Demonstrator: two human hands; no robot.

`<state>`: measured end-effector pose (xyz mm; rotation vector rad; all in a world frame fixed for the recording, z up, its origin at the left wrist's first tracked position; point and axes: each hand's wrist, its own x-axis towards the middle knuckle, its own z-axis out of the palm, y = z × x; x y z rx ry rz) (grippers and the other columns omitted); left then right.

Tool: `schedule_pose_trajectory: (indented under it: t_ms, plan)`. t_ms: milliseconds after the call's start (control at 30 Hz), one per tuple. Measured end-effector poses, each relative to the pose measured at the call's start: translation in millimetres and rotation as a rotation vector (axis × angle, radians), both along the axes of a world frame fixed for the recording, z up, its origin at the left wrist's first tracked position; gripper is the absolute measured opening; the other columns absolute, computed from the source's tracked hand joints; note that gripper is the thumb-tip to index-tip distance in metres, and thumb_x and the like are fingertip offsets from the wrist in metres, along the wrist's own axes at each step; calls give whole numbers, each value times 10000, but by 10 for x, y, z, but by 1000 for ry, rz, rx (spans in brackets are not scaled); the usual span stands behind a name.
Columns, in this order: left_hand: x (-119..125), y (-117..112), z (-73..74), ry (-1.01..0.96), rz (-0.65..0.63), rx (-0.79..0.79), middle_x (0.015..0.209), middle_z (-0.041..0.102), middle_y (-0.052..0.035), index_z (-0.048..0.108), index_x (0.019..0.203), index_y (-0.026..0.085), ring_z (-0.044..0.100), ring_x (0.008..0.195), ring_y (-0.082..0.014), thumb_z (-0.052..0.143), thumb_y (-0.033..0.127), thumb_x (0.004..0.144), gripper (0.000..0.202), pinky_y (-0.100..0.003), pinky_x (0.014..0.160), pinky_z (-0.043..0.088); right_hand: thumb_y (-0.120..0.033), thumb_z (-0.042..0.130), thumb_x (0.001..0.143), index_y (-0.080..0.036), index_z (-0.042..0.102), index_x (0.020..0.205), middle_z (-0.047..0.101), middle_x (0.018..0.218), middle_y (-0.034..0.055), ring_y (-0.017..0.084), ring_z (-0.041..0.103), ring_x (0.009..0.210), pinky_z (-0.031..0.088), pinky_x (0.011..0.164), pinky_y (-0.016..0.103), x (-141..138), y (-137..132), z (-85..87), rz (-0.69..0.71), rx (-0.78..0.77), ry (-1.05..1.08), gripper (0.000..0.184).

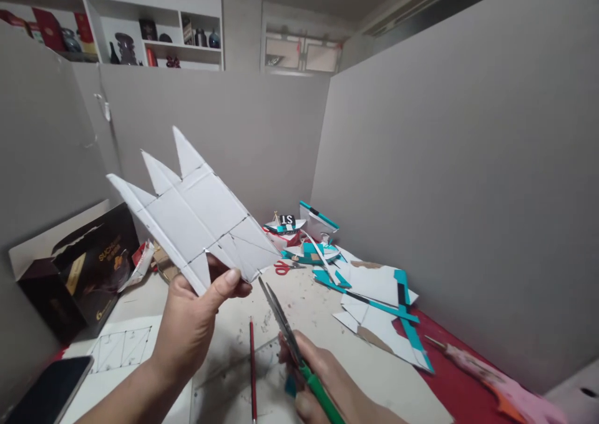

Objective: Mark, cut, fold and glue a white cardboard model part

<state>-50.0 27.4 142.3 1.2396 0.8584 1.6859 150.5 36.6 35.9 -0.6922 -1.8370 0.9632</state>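
Note:
My left hand point(196, 315) pinches the lower edge of a white cardboard cutout point(196, 205) between thumb and fingers, holding it up over the table. Pointed triangles stick out along its top edge, and pencil lines cross its face. At the lower edge there is a notch beside the thumb. In my right hand point(318, 374) is a pair of green-handled scissors point(285, 324). Their blades are slightly apart, with the tips at the cutout's lower right corner. Below, a red and black pencil point(253, 368) lies between my hands.
A dark box point(88, 274) stands at left, near a phone point(51, 386) and a drawn paper point(122, 346). Rightward lie white and teal card scraps point(374, 286), red scissors point(282, 268), a small model boat point(285, 224) and a pink glue gun point(486, 374). Grey partitions point(444, 162) surround the table.

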Motion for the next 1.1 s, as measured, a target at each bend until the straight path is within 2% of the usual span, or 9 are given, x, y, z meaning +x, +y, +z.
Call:
schedule_pose_trajectory:
  t_ms: [100, 300, 400, 700, 867, 1100]
  plan:
    - [18, 8, -45, 53, -30, -19, 828, 711, 9, 697, 845, 200, 663, 761, -144, 744, 278, 814, 96, -260, 721, 555, -653, 554, 789, -219, 512, 875, 443, 631, -25, 142, 391, 551, 382, 521, 266, 20, -30, 98, 94, 6, -137, 445]
    - [72, 11, -71, 65, -62, -51, 771, 709, 31, 696, 824, 207, 667, 727, -125, 755, 285, 802, 101, -230, 726, 556, -703, 428, 840, -207, 464, 902, 419, 662, -25, 142, 380, 595, 398, 587, 277, 40, -78, 218, 126, -24, -237, 501]
    - [88, 5, -71, 85, -49, -53, 752, 714, 36, 702, 812, 205, 668, 709, -111, 752, 282, 802, 92, -199, 709, 550, -702, 432, 844, -202, 469, 914, 429, 675, -18, 152, 395, 627, 408, 626, 289, 50, -86, 216, 120, -40, -262, 507]
    - [128, -12, -54, 104, 33, -68, 678, 730, 41, 714, 739, 204, 678, 646, -84, 750, 252, 789, 77, -128, 645, 538, -626, 433, 889, -191, 493, 957, 433, 727, -19, 138, 361, 638, 346, 582, 264, 35, -88, 226, 137, -41, -234, 445]
    - [142, 5, -45, 85, 33, -73, 667, 726, 53, 710, 728, 208, 681, 627, -77, 749, 232, 781, 70, -117, 631, 539, -582, 458, 898, -193, 497, 976, 442, 742, -19, 137, 372, 649, 341, 584, 258, 25, -97, 203, 149, -72, -215, 399]
    - [179, 2, -65, 55, 37, -70, 664, 728, 50, 709, 716, 194, 684, 617, -79, 746, 214, 774, 73, -120, 624, 548, -569, 488, 894, -199, 477, 908, 410, 699, -34, 126, 352, 614, 318, 553, 250, 34, -90, 193, 139, -88, -207, 370]
